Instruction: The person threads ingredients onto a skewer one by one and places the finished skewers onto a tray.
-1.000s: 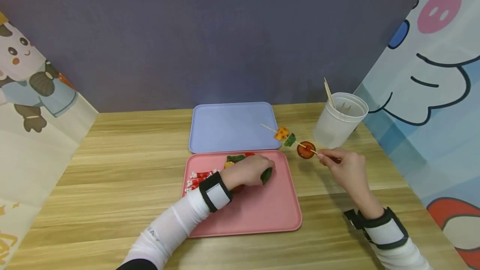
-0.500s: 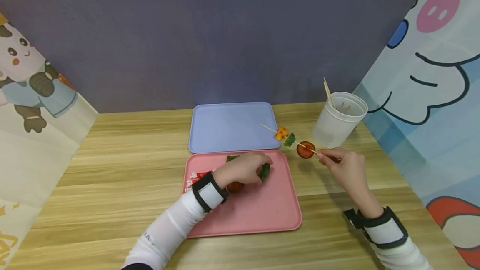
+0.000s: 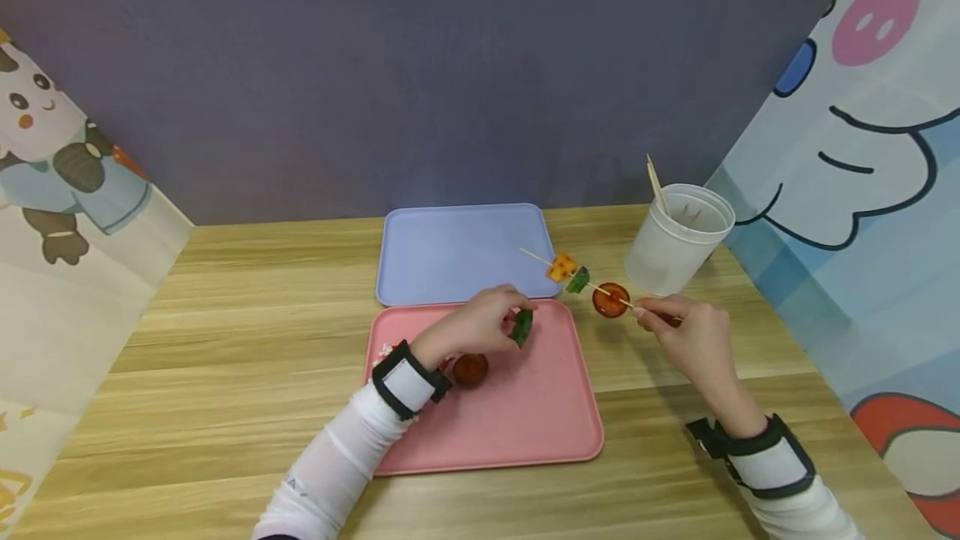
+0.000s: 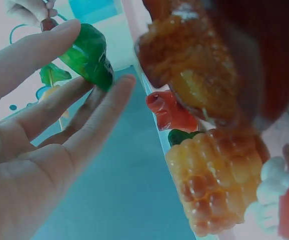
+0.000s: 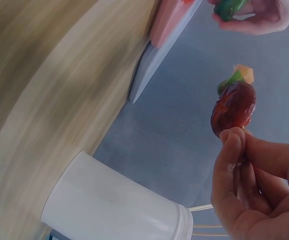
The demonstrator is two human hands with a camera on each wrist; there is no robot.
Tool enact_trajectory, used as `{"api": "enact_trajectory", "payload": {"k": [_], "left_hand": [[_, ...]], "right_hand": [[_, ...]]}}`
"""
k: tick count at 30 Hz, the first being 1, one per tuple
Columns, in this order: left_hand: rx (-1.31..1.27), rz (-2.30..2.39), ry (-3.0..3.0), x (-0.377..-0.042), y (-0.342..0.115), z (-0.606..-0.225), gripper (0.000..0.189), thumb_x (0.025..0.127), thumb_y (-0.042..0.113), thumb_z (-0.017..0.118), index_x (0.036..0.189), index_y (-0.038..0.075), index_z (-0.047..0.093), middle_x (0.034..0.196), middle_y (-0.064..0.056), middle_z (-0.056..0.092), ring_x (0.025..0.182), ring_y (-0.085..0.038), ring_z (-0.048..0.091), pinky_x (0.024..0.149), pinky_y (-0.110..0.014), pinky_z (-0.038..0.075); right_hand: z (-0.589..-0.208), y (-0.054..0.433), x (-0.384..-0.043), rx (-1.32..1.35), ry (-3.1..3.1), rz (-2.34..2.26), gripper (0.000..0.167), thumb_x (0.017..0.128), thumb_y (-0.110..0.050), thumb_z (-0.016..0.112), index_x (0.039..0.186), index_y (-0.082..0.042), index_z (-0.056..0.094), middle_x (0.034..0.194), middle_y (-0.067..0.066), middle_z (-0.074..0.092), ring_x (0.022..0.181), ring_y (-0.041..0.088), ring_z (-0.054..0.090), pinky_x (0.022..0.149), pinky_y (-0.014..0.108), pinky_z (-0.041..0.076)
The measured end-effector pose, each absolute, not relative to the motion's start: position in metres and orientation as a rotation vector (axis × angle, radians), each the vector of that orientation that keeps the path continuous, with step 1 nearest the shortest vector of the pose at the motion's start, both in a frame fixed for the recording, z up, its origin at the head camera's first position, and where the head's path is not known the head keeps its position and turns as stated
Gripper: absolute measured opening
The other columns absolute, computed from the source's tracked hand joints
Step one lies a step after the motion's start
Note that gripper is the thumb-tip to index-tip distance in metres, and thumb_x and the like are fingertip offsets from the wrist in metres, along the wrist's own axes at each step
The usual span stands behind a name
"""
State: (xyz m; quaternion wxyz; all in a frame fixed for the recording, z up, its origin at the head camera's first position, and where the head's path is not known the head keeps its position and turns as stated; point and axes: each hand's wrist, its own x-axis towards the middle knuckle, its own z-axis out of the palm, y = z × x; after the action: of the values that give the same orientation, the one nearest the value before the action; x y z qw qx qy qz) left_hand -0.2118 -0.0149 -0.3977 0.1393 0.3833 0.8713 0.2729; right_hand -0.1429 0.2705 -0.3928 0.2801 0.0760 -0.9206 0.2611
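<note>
My left hand (image 3: 480, 322) pinches a glossy green pepper piece (image 3: 522, 327) between thumb and fingers, above the upper part of the pink tray (image 3: 525, 440). To the right, my right hand (image 3: 693, 336) grips the end of a thin wooden skewer (image 3: 537, 257), its tip pointing up and left. Threaded on it are an orange browned cube (image 3: 562, 267), a small green piece (image 3: 578, 280) and a round red-brown piece (image 3: 611, 300) close to my fingertips. Another round brown piece (image 3: 470, 370) lies on the tray under my left wrist. The left wrist view shows a corn piece (image 4: 214, 180) and a red piece (image 4: 169, 111).
A blue tray (image 3: 465, 257) adjoins the pink one at the back. Several skewers stand in a white cup (image 3: 667, 248) at the back right. Red-and-white pieces on the pink tray are mostly hidden by my left arm. A dark wall (image 3: 450, 73) rises behind.
My left hand has moved up and slightly left with the green pepper piece, baring the round brown piece on the tray. The right hand and skewer have stayed nearly still.
</note>
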Motion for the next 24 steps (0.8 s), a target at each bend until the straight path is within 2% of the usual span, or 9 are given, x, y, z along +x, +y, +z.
{"api": "enact_trajectory", "payload": {"k": [3, 9, 15, 24], "left_hand": [[1.082, 0.864, 2.517, -0.213, -0.017, -0.399, 0.058, 0.074, 0.01, 0.077, 0.128, 0.005, 0.057, 0.115, -0.006, 0.058, 0.102, -0.02, 0.059, 0.083, -0.025, 0.048], [0.997, 1.081, 2.45, -0.216, -0.023, -0.399, 0.055, 0.075, 0.013, 0.075, 0.126, 0.005, 0.055, 0.116, -0.006, 0.061, 0.101, -0.021, 0.064, 0.084, -0.031, 0.054], [0.903, 1.242, 2.427, -0.218, -0.026, -0.399, 0.061, 0.075, 0.013, 0.076, 0.13, 0.007, 0.051, 0.124, -0.009, 0.059, 0.104, -0.021, 0.065, 0.087, -0.036, 0.054], [0.879, 1.439, 2.429, -0.224, -0.038, -0.399, 0.058, 0.075, 0.012, 0.076, 0.128, 0.011, 0.055, 0.122, -0.004, 0.061, 0.108, -0.021, 0.062, 0.09, -0.037, 0.052]], "right_hand": [[-0.393, 0.271, -0.143, 0.208, -2.46, 0.696, 0.007, 0.073, -0.007, 0.08, 0.08, -0.006, 0.078, 0.071, 0.006, 0.072, 0.057, -0.009, 0.051, 0.049, 0.01, 0.035], [-0.391, 0.271, -0.143, 0.195, -2.463, 0.718, 0.007, 0.074, -0.008, 0.08, 0.081, -0.006, 0.077, 0.07, 0.006, 0.071, 0.055, -0.005, 0.052, 0.046, 0.011, 0.033], [-0.388, 0.27, -0.143, 0.163, -2.477, 0.728, 0.008, 0.075, -0.009, 0.079, 0.082, -0.005, 0.077, 0.07, 0.007, 0.071, 0.055, -0.007, 0.05, 0.047, 0.01, 0.033], [-0.388, 0.271, -0.143, 0.176, -2.47, 0.725, 0.008, 0.074, -0.008, 0.079, 0.081, -0.006, 0.077, 0.069, 0.005, 0.071, 0.056, -0.011, 0.049, 0.047, 0.01, 0.034]]}}
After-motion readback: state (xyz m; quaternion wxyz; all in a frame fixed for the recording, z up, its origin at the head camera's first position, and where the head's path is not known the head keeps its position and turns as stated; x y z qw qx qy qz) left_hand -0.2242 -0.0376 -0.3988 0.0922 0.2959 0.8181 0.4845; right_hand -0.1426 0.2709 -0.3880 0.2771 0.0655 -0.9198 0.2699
